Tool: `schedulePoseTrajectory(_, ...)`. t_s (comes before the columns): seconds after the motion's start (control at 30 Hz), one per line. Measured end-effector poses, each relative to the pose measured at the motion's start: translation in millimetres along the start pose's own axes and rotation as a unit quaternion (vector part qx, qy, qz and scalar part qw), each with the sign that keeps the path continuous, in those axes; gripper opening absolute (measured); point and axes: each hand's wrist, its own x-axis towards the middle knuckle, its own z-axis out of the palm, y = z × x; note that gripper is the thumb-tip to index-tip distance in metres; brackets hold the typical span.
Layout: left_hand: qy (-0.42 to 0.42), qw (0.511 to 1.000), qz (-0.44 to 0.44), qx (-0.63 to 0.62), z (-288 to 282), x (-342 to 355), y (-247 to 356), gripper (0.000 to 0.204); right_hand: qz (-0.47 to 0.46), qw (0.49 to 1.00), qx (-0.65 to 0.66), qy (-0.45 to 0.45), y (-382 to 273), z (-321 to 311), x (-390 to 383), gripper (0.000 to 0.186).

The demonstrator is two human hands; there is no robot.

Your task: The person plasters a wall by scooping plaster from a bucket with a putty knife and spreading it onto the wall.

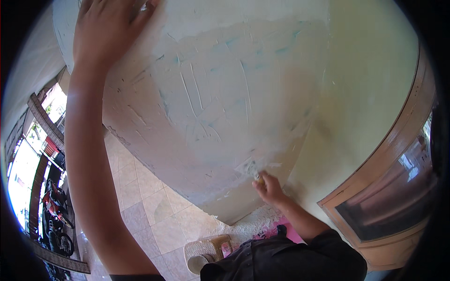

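Observation:
A patched wall [211, 84] fills the middle, with pale plaster, ridges and faint bluish streaks. At the upper left, my left hand [108, 28] lies against it with fingers stretched upward, their tips cut off by the frame. A small pale bit [144, 7] beside the thumb is too small to make out. Low on the patched wall, my right hand [266, 187] is closed on the handle of a putty knife [249, 169], whose blade rests at the plaster and is smeared with it.
Right: green wall [361, 93], wooden-framed glass panel [379, 215]. Below: tiled floor [150, 220] with white debris [243, 218], pink sheet [293, 232], woven-textured container [192, 248] holding a round tub [199, 262]. Left: parked motorcycles [55, 206] beyond a bright opening.

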Motion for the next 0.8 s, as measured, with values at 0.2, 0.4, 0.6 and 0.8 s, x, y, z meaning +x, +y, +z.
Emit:
schedulePoseTrajectory(0.2, -0.005, 1.000, 0.006, -0.003, 8, 0, 0, 0.046, -0.249, 0.954, -0.149, 0.071, -85, -46, 93, 0.026)
schedulePoseTrajectory(0.4, 0.006, 0.999, 0.036, 0.017, 21, 1, -11, 0.047, -0.175, 0.955, -0.231, 0.062, -85, -67, 113, 0.023)
schedulePoseTrajectory(0.6, -0.087, 0.996, 0.014, -0.010, 6, 9, -3, 0.051, -0.072, 0.981, -0.155, 0.093, 15, -120, 68, 0.028)
schedulePoseTrajectory(0.8, 0.063, 0.990, 0.082, 0.100, 35, 18, -13, 0.049, -0.018, 0.992, 0.013, 0.121, 26, -159, 78, 0.031)
